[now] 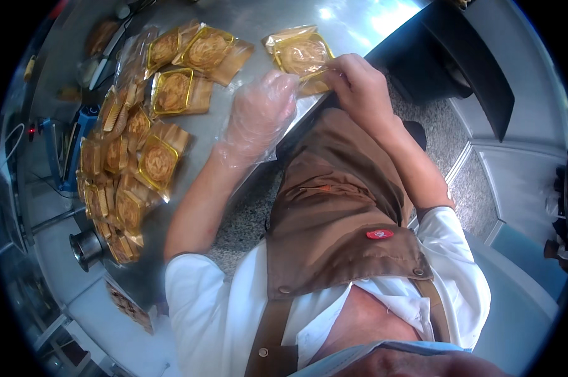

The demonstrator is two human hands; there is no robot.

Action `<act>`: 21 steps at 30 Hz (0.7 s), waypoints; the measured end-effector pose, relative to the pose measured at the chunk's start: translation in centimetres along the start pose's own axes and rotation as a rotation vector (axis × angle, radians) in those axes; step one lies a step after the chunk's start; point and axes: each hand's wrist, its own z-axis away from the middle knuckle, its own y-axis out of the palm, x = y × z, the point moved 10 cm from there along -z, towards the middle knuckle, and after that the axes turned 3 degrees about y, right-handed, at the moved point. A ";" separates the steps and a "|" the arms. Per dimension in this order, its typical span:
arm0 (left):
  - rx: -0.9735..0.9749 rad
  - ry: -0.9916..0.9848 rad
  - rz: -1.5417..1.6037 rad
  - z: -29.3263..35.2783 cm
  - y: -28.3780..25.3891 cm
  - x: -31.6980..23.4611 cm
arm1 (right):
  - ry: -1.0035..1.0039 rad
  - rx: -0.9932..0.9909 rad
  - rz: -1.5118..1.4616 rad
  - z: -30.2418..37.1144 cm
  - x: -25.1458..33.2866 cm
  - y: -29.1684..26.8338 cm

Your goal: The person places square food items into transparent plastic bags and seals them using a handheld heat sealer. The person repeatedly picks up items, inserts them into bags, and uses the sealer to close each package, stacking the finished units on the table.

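At the table's near edge lies a round swirled pastry (pixel 301 55) in a square gold tray, inside a clear plastic bag (pixel 310 86). My right hand (pixel 362 85) is bare and pinches the near right edge of that bag. My left hand (pixel 265 103) wears a loose clear plastic glove. Its fingers are closed at the bag's near left edge; the glove partly hides the fingertips. Left of my hands lie more bagged pastries in gold trays, among them one pastry (pixel 173 92) close to my left hand and another (pixel 158 161) near my left forearm.
The bagged pastries pile up along the left of the steel table (pixel 224 129). Beyond them stand a blue device (pixel 76 147) and a knife (pixel 102 68). A metal cup (pixel 87 247) is at the lower left. A large black object (pixel 444 56) stands at the right.
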 end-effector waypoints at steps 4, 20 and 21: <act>0.028 -0.065 -0.051 0.0 0.2 0.5 | -0.002 -0.017 0.010 0.0 -0.2 0.4; 0.006 -0.049 -0.042 0.2 0.2 0.1 | 0.157 0.145 0.169 -1.9 -0.9 3.0; -0.016 -0.075 -0.081 0.4 0.1 0.4 | 0.161 0.141 0.175 -1.8 -1.4 2.7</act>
